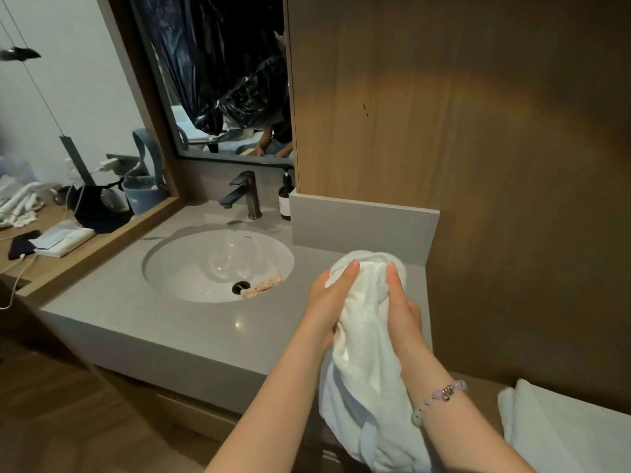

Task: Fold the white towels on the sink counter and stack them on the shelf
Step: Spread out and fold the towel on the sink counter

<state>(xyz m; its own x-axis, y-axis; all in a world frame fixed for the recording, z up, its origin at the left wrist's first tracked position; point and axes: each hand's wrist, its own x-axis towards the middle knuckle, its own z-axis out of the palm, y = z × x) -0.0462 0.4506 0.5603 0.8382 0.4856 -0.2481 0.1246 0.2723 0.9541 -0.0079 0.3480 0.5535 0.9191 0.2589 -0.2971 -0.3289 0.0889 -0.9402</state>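
Note:
A bunched white towel (365,356) hangs between both hands above the right end of the grey sink counter (191,322). My left hand (329,300) grips its left side near the top, thumb up. My right hand (401,307), with a bead bracelet at the wrist, grips its right side. The towel's lower part droops past the counter's front edge. Folded white towels (566,428) lie on the low shelf surface at the bottom right.
A round white basin (218,264) with a small patterned cloth (261,286) near its drain sits left of my hands. A dark faucet (244,194) and a soap bottle (285,196) stand behind it. A wooden wall panel rises on the right. A cluttered desk lies far left.

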